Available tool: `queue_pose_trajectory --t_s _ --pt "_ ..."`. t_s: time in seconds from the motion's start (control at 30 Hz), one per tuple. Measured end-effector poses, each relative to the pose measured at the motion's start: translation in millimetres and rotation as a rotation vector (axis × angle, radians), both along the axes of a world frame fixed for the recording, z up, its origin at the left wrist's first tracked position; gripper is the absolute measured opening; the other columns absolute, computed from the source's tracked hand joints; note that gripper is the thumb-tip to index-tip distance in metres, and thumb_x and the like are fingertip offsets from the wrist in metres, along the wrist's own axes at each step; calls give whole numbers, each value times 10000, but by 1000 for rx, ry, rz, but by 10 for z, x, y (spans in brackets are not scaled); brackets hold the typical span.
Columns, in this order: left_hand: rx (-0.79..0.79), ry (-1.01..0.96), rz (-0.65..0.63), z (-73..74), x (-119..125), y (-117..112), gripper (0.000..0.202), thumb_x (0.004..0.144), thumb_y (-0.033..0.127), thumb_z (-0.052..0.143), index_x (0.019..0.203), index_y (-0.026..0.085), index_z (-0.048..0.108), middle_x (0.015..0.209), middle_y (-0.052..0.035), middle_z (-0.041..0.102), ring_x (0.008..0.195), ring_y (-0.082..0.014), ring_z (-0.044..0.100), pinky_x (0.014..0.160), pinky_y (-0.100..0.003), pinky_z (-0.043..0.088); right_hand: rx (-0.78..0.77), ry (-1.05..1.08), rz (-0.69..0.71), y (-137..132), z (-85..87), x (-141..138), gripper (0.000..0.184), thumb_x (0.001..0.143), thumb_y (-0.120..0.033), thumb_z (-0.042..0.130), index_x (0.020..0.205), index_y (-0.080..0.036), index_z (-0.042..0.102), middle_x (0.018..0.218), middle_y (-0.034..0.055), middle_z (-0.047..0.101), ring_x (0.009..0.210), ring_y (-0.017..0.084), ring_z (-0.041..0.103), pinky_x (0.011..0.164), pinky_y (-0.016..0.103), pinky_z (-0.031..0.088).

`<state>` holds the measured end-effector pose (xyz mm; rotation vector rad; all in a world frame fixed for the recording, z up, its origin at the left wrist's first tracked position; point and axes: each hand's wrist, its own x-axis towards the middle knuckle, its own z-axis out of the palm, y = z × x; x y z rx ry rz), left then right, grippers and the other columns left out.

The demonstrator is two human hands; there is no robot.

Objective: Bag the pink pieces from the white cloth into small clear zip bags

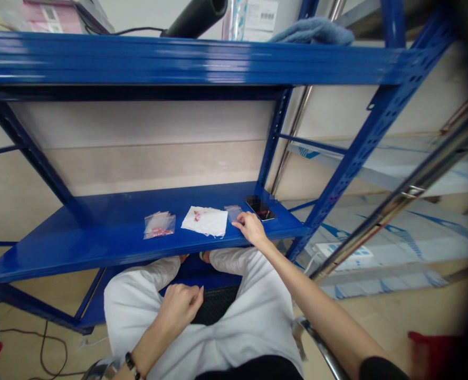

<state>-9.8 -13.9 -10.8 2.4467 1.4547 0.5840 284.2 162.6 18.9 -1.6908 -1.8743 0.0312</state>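
Observation:
My right hand [249, 227] is at the front edge of the blue shelf, its thumb and fingertips pinched at the lower edge of a small clear zip bag [232, 212]. To the left of that bag lies a white sheet of paper [210, 221] with a few small pinkish pieces on it. Farther left is another clear zip bag [160, 226] with several small pink pieces inside. My left hand [182, 304] hovers over my lap, fingers curled in and thumb close to them; I see nothing in it.
A dark phone [260, 208] lies right of the small bag on the blue shelf [111, 221]. Above runs a blue beam [178, 60], with a black tube [196, 18] and a blue cloth [316, 30] over it. A slanted blue upright [360, 142] stands at the right.

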Motion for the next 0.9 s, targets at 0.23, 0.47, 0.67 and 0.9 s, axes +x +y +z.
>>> queue_pose_trajectory --t_s 0.23,0.47,0.67,0.9 --pt "5 20 -20 -1 56 -35 488 986 342 343 566 191 541 524 -42 567 485 -139 471 563 -319 165 18 144 -32 11 -40 45 112 803 -265 683 712 -206 710 783 51 691 714 194 622 661 285 410" --pt "-19 -72 34 -20 8 2 511 977 365 365 523 186 517 485 -20 513 457 -121 415 553 -307 188 185 328 -94 -157 199 10 253 882 -376 550 801 -183 692 835 79 700 736 210 601 717 311 440" --pt "-344 -657 86 60 120 152 485 943 522 432 707 156 645 546 -17 568 470 -108 468 501 -237 313 274 723 145 -822 611 -471 273 888 -474 561 872 -207 612 966 86 660 914 225 592 729 297 449" --pt "-774 -1341 87 161 74 515 491 829 548 636 917 70 707 890 -165 711 748 -177 660 615 -250 491 -393 1253 303 -1271 96 -970 382 736 -539 717 801 -205 545 617 -7 633 491 123 547 517 254 413"
